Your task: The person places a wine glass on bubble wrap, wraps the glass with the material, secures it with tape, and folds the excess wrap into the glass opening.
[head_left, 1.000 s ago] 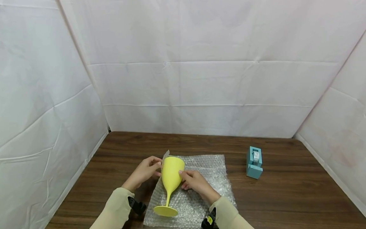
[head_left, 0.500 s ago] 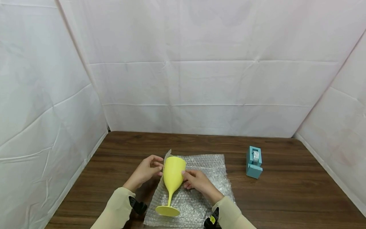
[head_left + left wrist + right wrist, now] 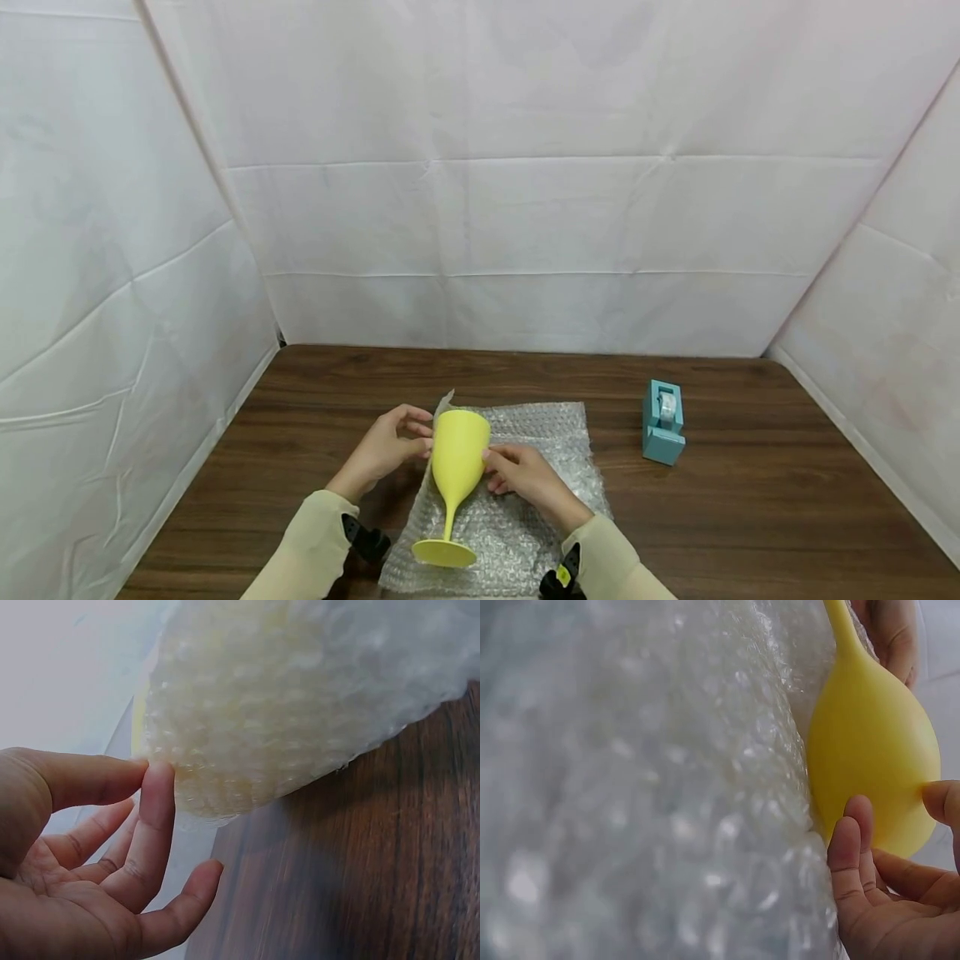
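A yellow goblet [image 3: 459,454] lies on a sheet of bubble wrap [image 3: 517,533], its bowl pointing away and its round foot toward me. My left hand [image 3: 382,446] is at the bowl's left side. In the left wrist view its thumb and a finger pinch the edge of the bubble wrap [image 3: 247,712], which rises along the bowl. On the opposite side, my right hand [image 3: 525,479] holds the bowl, thumb against its wall. The right wrist view has this hand's other fingers [image 3: 847,855] curled beside and under the goblet [image 3: 870,750].
A teal tape dispenser [image 3: 663,423] with a roll of clear tape stands right of the bubble wrap on the dark wooden table [image 3: 750,500]. White cloth walls [image 3: 525,217] enclose the table at the back and both sides.
The goblet has shifted slightly to the right together with both hands. The lifted left edge of the bubble wrap has moved right with it, and the left fingers have closed on it.
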The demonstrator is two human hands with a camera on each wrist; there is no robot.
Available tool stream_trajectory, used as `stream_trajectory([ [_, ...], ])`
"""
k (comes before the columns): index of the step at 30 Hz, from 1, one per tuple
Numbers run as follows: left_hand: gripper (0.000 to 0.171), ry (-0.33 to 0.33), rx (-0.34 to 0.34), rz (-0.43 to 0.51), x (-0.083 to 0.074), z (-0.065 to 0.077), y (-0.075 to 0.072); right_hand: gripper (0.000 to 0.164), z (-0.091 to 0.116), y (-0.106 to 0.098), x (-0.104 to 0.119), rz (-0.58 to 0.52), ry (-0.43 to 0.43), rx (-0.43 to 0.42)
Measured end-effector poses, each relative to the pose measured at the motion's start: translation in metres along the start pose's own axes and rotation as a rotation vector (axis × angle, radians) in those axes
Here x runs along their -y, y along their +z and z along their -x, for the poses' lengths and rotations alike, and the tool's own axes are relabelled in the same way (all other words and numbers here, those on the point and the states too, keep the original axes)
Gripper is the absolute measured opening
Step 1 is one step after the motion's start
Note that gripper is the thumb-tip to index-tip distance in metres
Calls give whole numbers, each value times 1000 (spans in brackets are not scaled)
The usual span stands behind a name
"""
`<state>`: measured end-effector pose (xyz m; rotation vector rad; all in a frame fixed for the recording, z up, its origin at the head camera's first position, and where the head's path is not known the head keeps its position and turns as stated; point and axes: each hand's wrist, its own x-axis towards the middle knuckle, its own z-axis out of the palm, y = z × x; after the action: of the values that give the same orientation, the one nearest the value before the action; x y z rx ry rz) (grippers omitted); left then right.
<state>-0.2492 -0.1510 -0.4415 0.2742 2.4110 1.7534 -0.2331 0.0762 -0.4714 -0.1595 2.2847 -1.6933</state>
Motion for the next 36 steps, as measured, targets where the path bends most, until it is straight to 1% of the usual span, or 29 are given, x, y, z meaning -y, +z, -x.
stream_trajectory([
  [5, 31, 14, -11, -7, -1, 1, 2, 51, 0, -1, -1, -2, 11, 0],
  [16, 28, 3, -17, -34, 0, -1, 3, 47, 1, -3, -3, -21, 11, 12],
  [24, 25, -11, -14, -79, -1, 0, 4, 45, 3, -4, -3, -47, -3, 27],
  [32, 28, -16, 9, -97, -1, 0, 4, 44, 5, -6, -4, -58, -13, 28],
  [36, 32, -34, 28, -106, -1, 0, 3, 41, 6, -7, -4, -59, -15, 33],
])
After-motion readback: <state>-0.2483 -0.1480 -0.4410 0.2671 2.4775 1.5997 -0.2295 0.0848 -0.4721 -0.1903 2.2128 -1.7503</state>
